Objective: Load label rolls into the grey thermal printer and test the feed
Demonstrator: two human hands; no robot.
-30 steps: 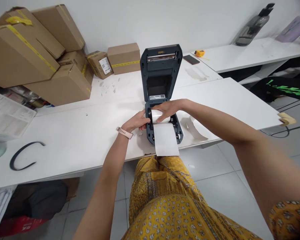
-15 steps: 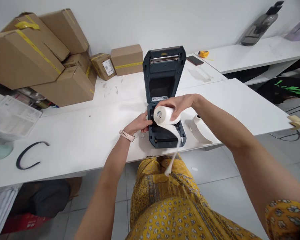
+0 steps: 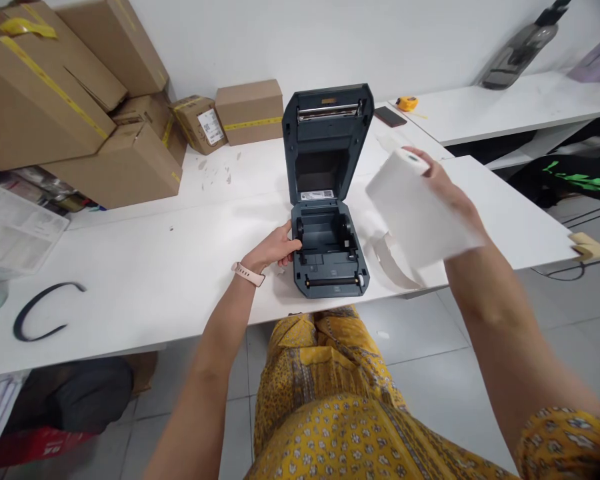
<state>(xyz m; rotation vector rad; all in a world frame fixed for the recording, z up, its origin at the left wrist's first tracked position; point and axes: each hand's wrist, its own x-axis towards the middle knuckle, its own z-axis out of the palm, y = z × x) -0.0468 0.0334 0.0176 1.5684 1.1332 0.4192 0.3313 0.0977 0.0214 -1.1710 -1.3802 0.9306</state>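
Observation:
A dark label printer (image 3: 325, 260) stands on the white table with its lid (image 3: 327, 143) raised, and its roll compartment shows no roll. My left hand (image 3: 280, 245) grips the printer's left side, thumb over the rim and fingers down the outer wall. To the right of the printer, my right hand (image 3: 450, 187) is closed around a white paper roll (image 3: 397, 173), held up over the table. A wide loose sheet hangs from the roll, blurred by motion. Beneath it lies a curled strip of paper (image 3: 395, 263), partly covered.
Cardboard boxes (image 3: 145, 160) are stacked at the back left, with two smaller ones beside them. A black curved band (image 3: 23, 317) lies at the left. Behind the printer's right side are a dark phone (image 3: 390, 117) and a yellow tape measure (image 3: 407, 103). The table's front edge runs close to the printer.
The paper roll has left the printer and moved right in my right hand, exposing the compartment. My left hand keeps its hold on the printer's side.

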